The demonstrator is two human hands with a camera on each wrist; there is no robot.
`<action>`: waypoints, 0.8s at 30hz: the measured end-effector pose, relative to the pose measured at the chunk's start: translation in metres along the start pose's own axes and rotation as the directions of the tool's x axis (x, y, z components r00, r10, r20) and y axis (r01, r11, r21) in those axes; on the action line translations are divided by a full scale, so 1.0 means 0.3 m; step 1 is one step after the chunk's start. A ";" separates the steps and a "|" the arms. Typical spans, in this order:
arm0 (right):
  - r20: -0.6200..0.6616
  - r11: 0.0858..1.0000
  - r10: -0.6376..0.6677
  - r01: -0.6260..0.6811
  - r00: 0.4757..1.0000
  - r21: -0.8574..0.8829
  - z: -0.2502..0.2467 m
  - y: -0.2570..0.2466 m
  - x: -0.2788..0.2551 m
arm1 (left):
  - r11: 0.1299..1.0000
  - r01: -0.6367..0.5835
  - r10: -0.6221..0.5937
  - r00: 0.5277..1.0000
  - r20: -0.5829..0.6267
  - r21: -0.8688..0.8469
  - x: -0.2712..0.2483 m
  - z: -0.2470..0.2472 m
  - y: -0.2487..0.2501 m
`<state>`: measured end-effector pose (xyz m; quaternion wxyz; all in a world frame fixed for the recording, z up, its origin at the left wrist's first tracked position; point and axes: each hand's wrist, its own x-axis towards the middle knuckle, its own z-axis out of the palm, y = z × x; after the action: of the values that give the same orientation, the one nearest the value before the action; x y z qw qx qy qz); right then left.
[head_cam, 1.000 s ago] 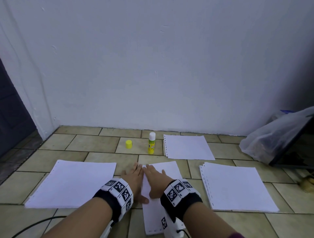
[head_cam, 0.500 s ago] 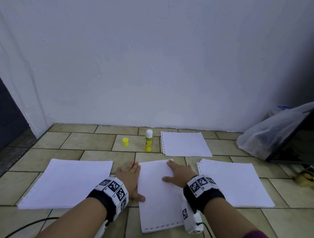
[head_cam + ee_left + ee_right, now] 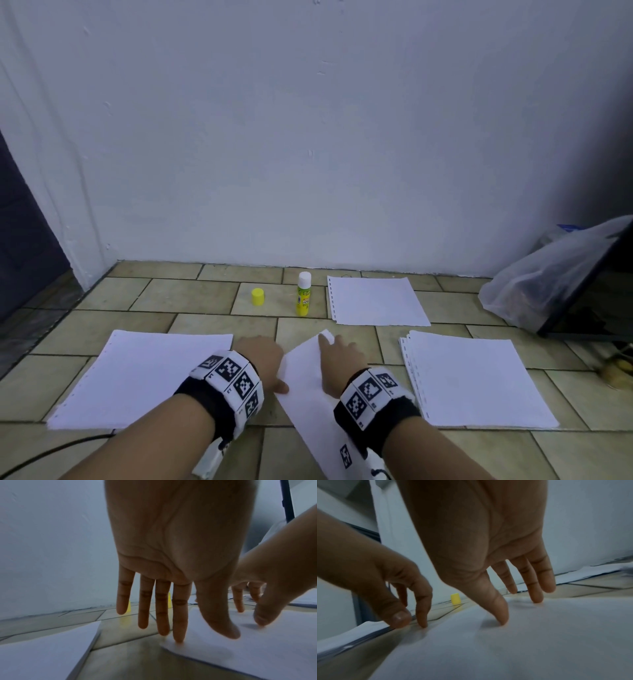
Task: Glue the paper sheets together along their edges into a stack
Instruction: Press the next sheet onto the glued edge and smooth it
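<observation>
A white paper sheet [image 3: 305,383] lies skewed on the tiled floor between my hands. My right hand [image 3: 342,359] presses on it with straight fingers [image 3: 500,609], and its far corner curls up beside them. My left hand [image 3: 262,356] rests open at the sheet's left edge, index finger and thumb [image 3: 221,623] touching the paper [image 3: 248,642]. An uncapped yellow glue stick [image 3: 303,294] stands upright beyond the hands, its yellow cap [image 3: 257,296] to its left. More paper lies around: a stack at left [image 3: 144,373], a stack at right [image 3: 476,377], one sheet at the back [image 3: 376,299].
A white wall runs close behind the glue stick. A clear plastic bag [image 3: 548,284] and a dark leaning panel [image 3: 596,294] sit at the right. A black cable [image 3: 51,452] lies on the floor at the lower left. A dark doorway [image 3: 24,233] opens on the left.
The middle sheet has turned from straight to skewed, its far corner swung towards the right hand. My right hand moved back towards the middle; the left hand stayed at the left edge.
</observation>
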<state>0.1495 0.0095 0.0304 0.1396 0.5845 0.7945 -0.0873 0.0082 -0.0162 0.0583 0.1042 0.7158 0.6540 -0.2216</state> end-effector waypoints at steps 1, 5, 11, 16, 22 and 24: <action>-0.004 1.000 -0.006 0.006 1.000 0.017 0.006 -0.015 -0.004 | 1.000 -0.001 0.001 1.000 0.006 0.016 -0.006 -0.001 0.005; 0.017 0.999 -0.040 0.040 0.999 0.022 0.013 -0.067 -0.023 | 0.999 0.011 -0.010 1.000 -0.010 0.034 -0.009 0.025 0.018; 0.019 0.966 -0.239 0.236 0.971 0.103 0.015 -0.092 -0.027 | 0.996 -0.035 0.028 0.996 -0.086 -0.081 0.018 0.096 -0.008; 0.117 0.939 -0.342 0.334 0.932 0.084 0.013 -0.131 -0.011 | 0.992 -0.022 0.026 0.999 0.031 -0.127 0.022 0.139 -0.004; 0.124 0.923 -0.385 0.380 0.915 0.062 0.011 -0.100 0.007 | 0.989 -0.020 0.031 0.997 0.072 -0.145 0.005 0.130 -0.001; 0.120 0.933 -0.359 0.354 0.926 0.056 0.014 -0.054 0.013 | 0.990 0.001 0.010 0.997 0.075 -0.144 0.013 0.146 -0.006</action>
<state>0.1336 0.0069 0.0247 0.1625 0.4258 0.8752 -0.1620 -0.0012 -0.0318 0.0183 0.1808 0.6989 0.6624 -0.2003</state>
